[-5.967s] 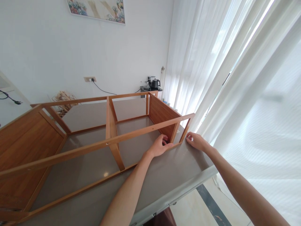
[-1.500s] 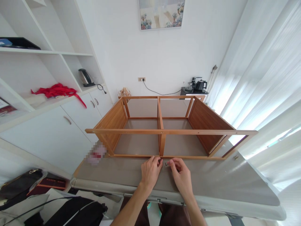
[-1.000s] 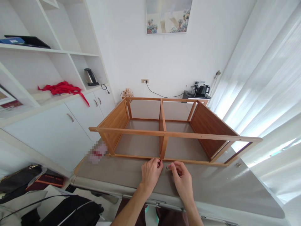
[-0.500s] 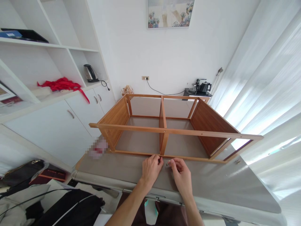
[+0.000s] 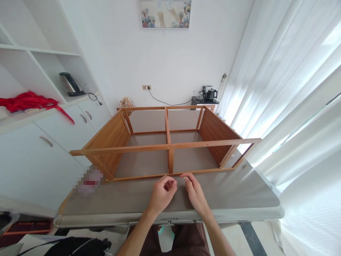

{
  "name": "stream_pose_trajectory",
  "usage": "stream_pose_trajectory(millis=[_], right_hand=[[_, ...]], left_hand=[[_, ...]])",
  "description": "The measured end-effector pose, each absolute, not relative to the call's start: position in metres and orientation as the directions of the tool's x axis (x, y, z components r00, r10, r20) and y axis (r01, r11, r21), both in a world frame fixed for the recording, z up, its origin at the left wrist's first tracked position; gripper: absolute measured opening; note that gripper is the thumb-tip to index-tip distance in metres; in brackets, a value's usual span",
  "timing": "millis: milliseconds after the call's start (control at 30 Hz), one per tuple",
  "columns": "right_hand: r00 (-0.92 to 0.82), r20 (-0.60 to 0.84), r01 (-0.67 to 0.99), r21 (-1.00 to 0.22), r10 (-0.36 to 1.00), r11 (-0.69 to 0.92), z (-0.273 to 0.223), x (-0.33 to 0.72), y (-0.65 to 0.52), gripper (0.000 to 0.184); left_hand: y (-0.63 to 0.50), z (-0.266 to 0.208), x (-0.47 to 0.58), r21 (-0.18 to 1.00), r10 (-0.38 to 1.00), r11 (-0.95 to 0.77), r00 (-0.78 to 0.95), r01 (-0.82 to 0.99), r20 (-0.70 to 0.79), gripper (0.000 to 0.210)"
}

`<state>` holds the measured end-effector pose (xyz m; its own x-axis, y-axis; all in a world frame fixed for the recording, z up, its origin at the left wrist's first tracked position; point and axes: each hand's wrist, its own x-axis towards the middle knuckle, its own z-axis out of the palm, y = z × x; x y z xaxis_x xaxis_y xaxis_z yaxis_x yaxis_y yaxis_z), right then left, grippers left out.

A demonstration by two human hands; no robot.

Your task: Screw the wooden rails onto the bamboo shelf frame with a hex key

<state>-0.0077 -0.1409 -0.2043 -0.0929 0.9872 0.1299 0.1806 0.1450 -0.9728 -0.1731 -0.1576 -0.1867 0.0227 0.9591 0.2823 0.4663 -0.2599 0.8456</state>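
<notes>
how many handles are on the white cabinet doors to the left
3 on the white cabinet: the near handle at lower left, then the middle handle and far handle close together, farther back. More may lie beyond the left edge.

From here I find the thin, pale sliver (image 5: 179,178) at the bare right hand (image 5: 195,192) too small to identify. Pixelation masks a pinkish item (image 5: 90,182) on the grey-brown tabletop (image 5: 119,199). The top edge crops the framed floral painting (image 5: 165,14); the left, the crumpled red cloth (image 5: 29,102).
</notes>
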Motion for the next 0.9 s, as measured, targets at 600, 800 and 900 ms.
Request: stream_pose_trajectory(millis=[600, 800, 900], right_hand=[[0.33, 0.234, 0.813, -0.562, 0.914, -0.149, -0.197, 0.232, -0.115, 0.03], [0.35, 0.237, 0.861, -0.464, 0.906, -0.211, -0.215, 0.311, -0.069, 0.034], [0.328, 0.241, 0.872, -0.449, 0.913, -0.195, -0.216, 0.315, -0.062, 0.034]], left_hand=[[-0.152, -0.193, -0.159, 0.924, 0.936, -0.215, 0.337, 0.317, 0.102, 0.03], [-0.149, -0.196, -0.182, 0.936, 0.955, -0.146, 0.293, 0.319, 0.049, 0.032], [-0.148, -0.195, -0.183, 0.94, 0.952, -0.139, 0.304, 0.312, 0.04, 0.033]])
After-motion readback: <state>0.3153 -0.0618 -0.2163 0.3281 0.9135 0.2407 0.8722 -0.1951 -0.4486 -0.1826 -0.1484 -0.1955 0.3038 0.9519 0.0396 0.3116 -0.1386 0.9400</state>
